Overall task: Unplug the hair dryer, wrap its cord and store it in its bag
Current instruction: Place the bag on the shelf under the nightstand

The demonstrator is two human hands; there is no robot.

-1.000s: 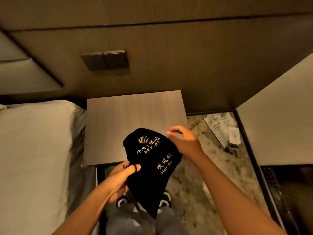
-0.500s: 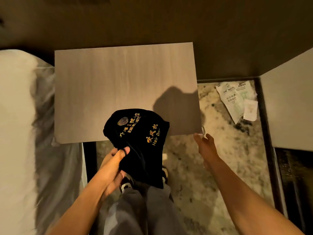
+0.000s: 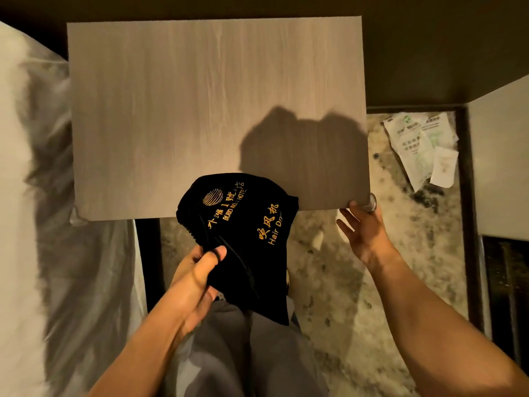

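The black drawstring hair dryer bag (image 3: 246,239), with gold lettering, hangs in front of the nightstand's front edge. My left hand (image 3: 200,270) pinches it by its gathered left side. The hair dryer and its cord are not visible. My right hand (image 3: 362,233) is at the front right corner of the wooden nightstand top (image 3: 200,110), with its upper fingers against a small round metal knob (image 3: 372,202). Its lower fingers are spread and straight. Whether the upper fingers pinch the knob is hidden.
A white bed (image 3: 25,196) lies along the left. Paper packets (image 3: 418,144) lie on the speckled stone floor (image 3: 343,282) to the right of the nightstand. A pale cabinet top (image 3: 501,167) stands at the far right. My legs in grey trousers (image 3: 243,353) are below the bag.
My right hand let go of the bag and moved right to the nightstand's front right corner. The view tilted down towards the nightstand. My left hand keeps hold of the bag.
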